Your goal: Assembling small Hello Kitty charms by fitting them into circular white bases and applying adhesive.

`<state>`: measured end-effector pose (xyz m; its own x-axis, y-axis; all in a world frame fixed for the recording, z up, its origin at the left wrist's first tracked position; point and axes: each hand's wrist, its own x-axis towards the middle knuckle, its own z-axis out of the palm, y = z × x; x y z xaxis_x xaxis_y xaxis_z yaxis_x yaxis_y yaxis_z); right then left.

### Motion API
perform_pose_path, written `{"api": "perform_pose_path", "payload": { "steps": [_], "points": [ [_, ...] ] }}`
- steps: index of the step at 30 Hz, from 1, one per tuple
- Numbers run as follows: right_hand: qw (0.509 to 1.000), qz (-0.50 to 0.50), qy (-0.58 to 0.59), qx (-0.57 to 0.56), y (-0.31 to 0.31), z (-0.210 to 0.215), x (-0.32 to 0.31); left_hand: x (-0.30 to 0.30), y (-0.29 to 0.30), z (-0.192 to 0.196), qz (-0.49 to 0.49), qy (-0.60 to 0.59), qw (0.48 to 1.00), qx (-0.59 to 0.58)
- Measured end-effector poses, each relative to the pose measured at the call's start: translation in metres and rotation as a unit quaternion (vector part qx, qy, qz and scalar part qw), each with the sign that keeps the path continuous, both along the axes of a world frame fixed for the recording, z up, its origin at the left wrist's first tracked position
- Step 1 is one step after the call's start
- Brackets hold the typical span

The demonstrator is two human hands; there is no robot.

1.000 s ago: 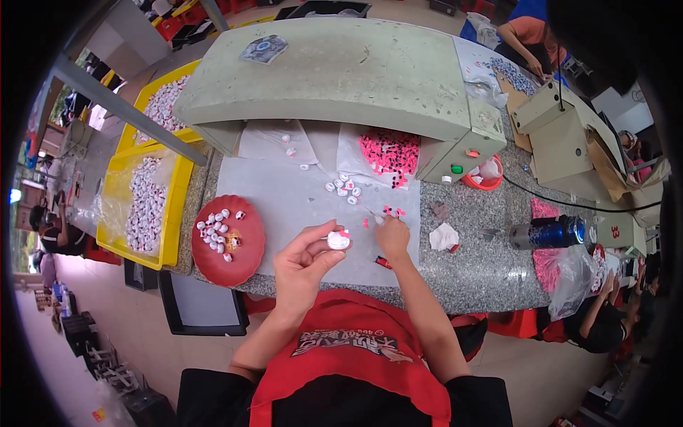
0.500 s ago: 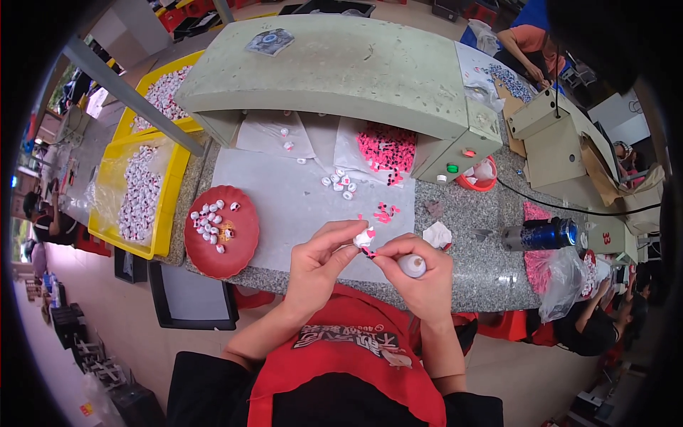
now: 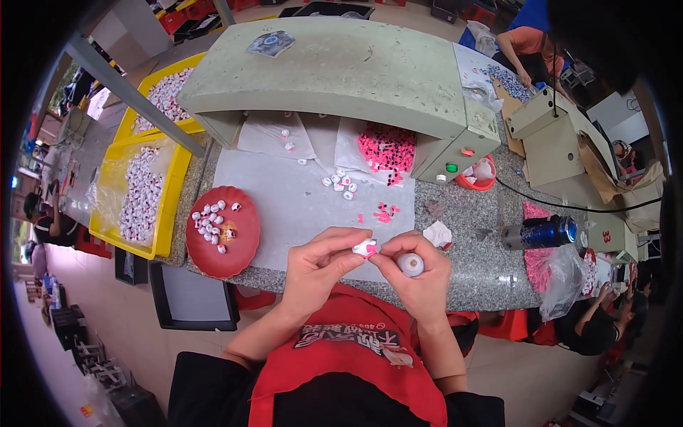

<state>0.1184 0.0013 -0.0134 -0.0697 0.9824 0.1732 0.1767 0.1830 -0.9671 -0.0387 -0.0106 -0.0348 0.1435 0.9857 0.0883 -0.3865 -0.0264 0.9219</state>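
Between the thumb and fingers of my left hand [image 3: 313, 269] is a small rounded white piece [image 3: 365, 247] with pink on it. My right hand [image 3: 420, 274] has its thumb and forefinger pinched against the right side of that piece. Tucked in the same hand is a small white squeeze bottle [image 3: 410, 265], its tip facing up. Whatever lies between the right fingertips is hidden. Just beyond my hands, several small pink pieces [image 3: 386, 212] lie on the white sheet [image 3: 284, 206], with a cluster of white pieces [image 3: 341, 183] farther back.
A red scalloped plate [image 3: 240, 255] with white pieces stands at left, beside yellow trays [image 3: 174, 206] full of more. A pale green metal hood [image 3: 327, 64] spans the bench over a pink pile [image 3: 384, 146]. Rightward are a crumpled tissue [image 3: 437, 235] and a blue can [image 3: 548, 233].
The white piece has been turned and lowered slightly. My right fingertips have come up against its side; the pink and black piece they held below it no longer shows clearly.
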Motion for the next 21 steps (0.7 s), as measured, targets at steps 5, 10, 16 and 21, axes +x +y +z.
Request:
{"api": "perform_pose_path", "payload": {
  "steps": [5,10,16,21],
  "points": [
    [0.999,0.027,0.031,-0.021,-0.001,0.001,0.0,0.005,-0.003,0.004,0.029,0.025,0.999,0.007],
    [0.998,0.028,0.036,-0.037,-0.002,0.005,-0.001,0.007,-0.003,0.005,0.05,0.047,0.996,0.06],
    [0.998,0.031,0.045,-0.043,-0.002,0.004,0.0,0.005,-0.001,-0.005,0.054,0.089,0.988,0.113],
    [0.997,0.034,0.05,-0.046,-0.003,0.007,0.0,0.004,0.0,-0.005,0.049,0.09,0.988,0.119]
  ]
}}
